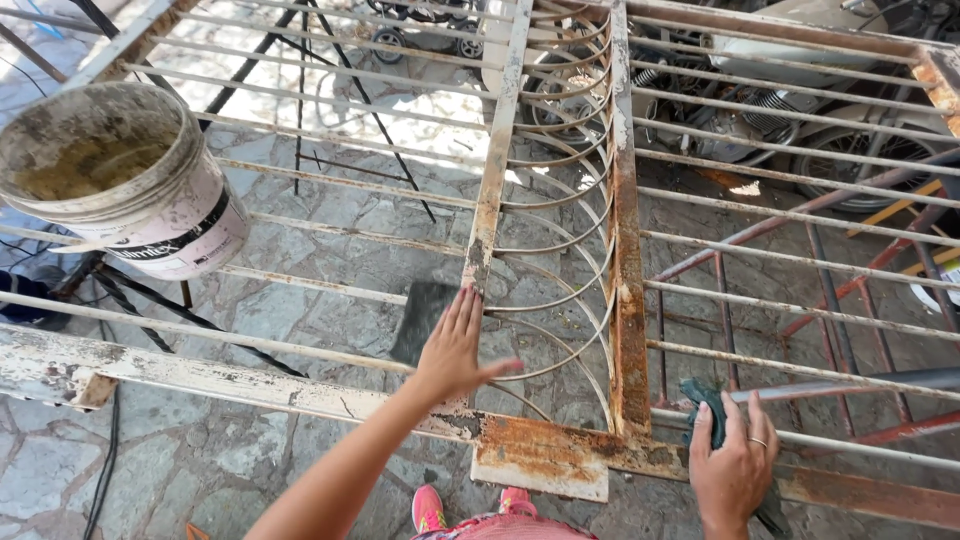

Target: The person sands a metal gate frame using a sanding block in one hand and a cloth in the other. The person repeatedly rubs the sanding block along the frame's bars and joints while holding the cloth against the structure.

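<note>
two bare hands work on a rusty metal gate (628, 300) that lies flat, seen from above, with white paint flaking off its bars. the left hand (455, 345) reaches forward near the middle, fingers stretched out flat and pressing a dark sheet of sandpaper (420, 318) against an upright bar of the gate; the sheet pokes out to the left of the fingers. the right hand (735, 465) is nearer and to the right, curled around a dark green rag (703, 405) and resting on the near rail of the gate, a ring on one finger. curved thin rods fan between two rusted bars in the middle. a dirty white plastic bucket (125, 180) sits on top of the bars at far left, its inside caked with dried residue. under the gate is grey stone paving (300, 300). pink shoes (430, 510) show at the near edge. at far right, beyond the gate, stand reddish metal frames (850, 270).
</note>
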